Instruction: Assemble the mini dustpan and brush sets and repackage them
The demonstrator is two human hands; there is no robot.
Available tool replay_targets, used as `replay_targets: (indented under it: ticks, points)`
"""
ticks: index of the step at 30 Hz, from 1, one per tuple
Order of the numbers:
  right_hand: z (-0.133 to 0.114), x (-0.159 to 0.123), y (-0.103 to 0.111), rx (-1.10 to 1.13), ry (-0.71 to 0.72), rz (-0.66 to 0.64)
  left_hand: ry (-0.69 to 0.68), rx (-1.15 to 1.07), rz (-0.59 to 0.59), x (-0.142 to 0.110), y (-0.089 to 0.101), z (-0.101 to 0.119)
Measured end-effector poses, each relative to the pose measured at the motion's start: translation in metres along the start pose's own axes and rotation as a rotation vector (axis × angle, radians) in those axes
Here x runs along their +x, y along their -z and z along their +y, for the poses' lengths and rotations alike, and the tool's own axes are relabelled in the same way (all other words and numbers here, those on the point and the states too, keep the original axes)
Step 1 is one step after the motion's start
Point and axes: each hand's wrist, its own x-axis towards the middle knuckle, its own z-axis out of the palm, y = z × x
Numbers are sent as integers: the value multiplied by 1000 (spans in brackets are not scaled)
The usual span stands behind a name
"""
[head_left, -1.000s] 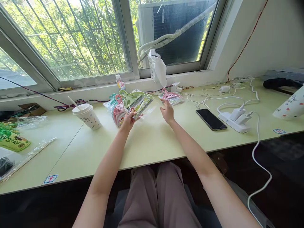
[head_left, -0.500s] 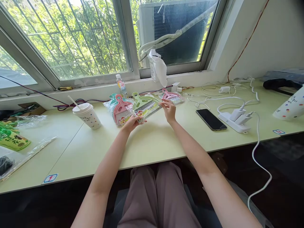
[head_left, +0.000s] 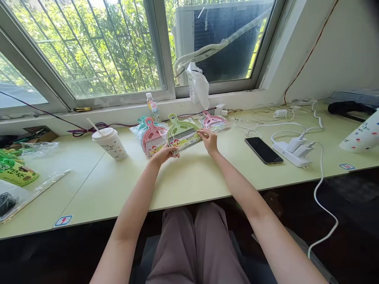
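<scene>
A green dustpan-and-brush set (head_left: 181,129) in clear wrapping is held between my two hands above the table. My left hand (head_left: 164,153) grips its lower left corner. At its right end, the fingers of my right hand (head_left: 209,140) pinch the edge of the packet. Just left of it lies a pink dustpan-and-brush set (head_left: 152,136), overlapping a teal dustpan set (head_left: 141,125) in crinkled plastic. Another pink dustpan set (head_left: 213,120) rests behind my right hand.
A white cup with a straw (head_left: 109,143) stands on the left, and a bottle (head_left: 153,106) by the sill. On the right are a black phone (head_left: 263,150) and a white power strip (head_left: 291,153) with plugs and cables. Green packaging (head_left: 17,171) lies far left.
The green dustpan set has come down and levelled out, with its handle pointing up. My right hand, apart from it a second ago, now pinches its right edge.
</scene>
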Motion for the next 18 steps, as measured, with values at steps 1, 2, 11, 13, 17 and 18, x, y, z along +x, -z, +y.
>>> replay_targets:
  ticks: [1,2,11,13,17,18]
  points:
    - [1,0,-1,37,-49,-19,1,8,1,0,2,-1]
    - [2,1,-2,79,-105,-34,3,16,-1,0,4,-1]
    - [9,8,3,437,-600,-216,21,85,-5,0,0,-1]
    - [8,9,5,462,-582,-186,12,80,17,0,-8,1]
    - [5,11,6,455,-573,-98,-110,22,-3,-4,-21,4]
    - [5,11,6,447,-576,-66,-152,10,-16,-6,-24,5]
